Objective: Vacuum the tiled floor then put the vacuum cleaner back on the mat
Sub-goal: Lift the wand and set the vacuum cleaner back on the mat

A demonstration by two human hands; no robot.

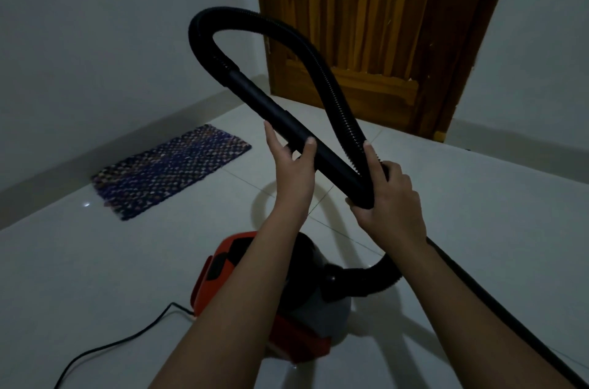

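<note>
An orange and grey vacuum cleaner (306,302) stands on the pale tiled floor (478,213) just below my arms. Its black ribbed hose (322,66) rises from the body, loops up in front of the door and comes back down as a smooth black tube (255,92). My left hand (293,168) cups that tube from below, thumb on top and fingers partly spread. My right hand (389,197) is closed around the tube's lower end where it crosses the ribbed hose. A blue and purple woven mat (169,170) lies on the floor at the left, by the wall.
A wooden door (376,22) stands closed straight ahead, between grey walls. The black power cord (118,344) snakes from the vacuum toward the lower left. Another black tube or cord (510,315) runs past my right forearm to the lower right corner.
</note>
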